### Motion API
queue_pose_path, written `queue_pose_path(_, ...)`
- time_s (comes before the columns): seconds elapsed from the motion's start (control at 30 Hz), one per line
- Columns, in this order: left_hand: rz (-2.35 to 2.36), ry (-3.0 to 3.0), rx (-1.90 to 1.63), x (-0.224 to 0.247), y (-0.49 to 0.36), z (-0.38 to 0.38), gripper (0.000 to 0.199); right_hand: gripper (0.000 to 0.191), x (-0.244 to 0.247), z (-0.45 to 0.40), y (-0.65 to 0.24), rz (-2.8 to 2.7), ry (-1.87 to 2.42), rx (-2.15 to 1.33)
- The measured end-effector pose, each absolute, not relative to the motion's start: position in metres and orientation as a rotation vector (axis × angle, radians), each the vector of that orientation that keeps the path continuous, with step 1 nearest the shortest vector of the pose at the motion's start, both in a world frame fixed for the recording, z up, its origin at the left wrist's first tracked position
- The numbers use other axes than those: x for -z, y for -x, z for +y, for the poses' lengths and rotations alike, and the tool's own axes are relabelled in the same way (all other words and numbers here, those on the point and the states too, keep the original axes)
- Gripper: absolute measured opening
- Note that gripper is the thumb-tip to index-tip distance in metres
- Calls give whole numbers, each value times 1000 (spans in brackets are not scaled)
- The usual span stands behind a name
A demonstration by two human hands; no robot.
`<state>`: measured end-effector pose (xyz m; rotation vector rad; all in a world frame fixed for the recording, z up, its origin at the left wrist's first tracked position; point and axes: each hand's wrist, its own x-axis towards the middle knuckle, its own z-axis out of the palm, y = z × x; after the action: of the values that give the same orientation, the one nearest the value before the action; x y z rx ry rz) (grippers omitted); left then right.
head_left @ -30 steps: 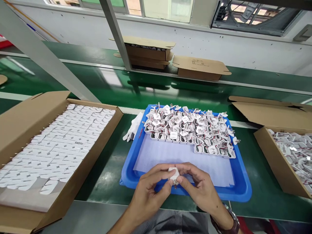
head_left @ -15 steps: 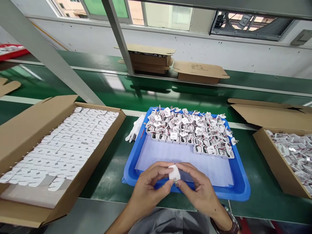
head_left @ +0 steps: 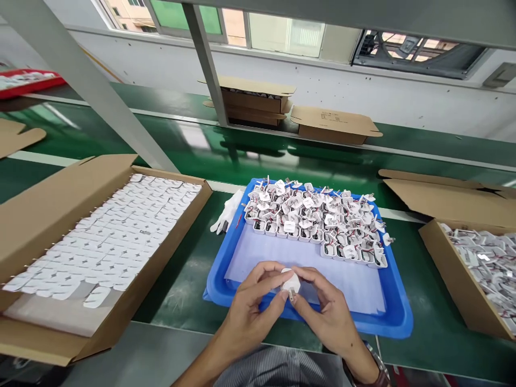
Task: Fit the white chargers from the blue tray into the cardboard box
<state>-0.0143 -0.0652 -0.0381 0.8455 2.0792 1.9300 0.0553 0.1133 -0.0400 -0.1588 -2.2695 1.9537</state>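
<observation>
Between both hands is a small white plug adapter point(head_left: 291, 280), its metal prongs pointing down toward me. My left hand point(head_left: 258, 298) pinches it from the left with thumb and fingers. From the right, the fingertips of my right hand point(head_left: 324, 303) press on its top and near the prongs. Both hands are over the near rim of a blue tray point(head_left: 215, 274). Rows of open white adapter housings point(head_left: 310, 215) with red and black wires and loose pronged covers fill the tray's far part. White paper point(head_left: 258, 258) lines its near part.
Left of the tray stands a cardboard box point(head_left: 161, 258) with rows of white pieces. Another cardboard box point(head_left: 447, 269) at right holds wired white parts. A white glove point(head_left: 226, 212) lies beside the tray. A grey post point(head_left: 205, 64) and closed cartons point(head_left: 336, 123) are behind.
The plug adapter has tilted slightly between my fingers, and my left fingers have shifted over its upper face. Both hands still grip it. The whole view has shifted a little.
</observation>
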Motion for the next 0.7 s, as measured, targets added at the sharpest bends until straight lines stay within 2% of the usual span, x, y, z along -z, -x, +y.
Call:
queue_pose_path(0.17, 2224, -967, -1866, 36, 18, -64, 44, 24, 42, 122, -60, -2296, 74, -1898)
queue_pose_path(0.37, 2319, -1291, -1747, 34, 16, -69, 50, 35, 33, 129, -66, -2465, -85, -1624)
queue_pose_path(0.57, 2285, -1338, -1662, 37, 17, -74, 36, 47, 24, 132, -67, -2626, -150, -1605)
queue_pose_path(0.7, 2225, -1363, -1619, 36, 17, -75, 29, 49, 17, 135, -65, -2687, -241, -1609)
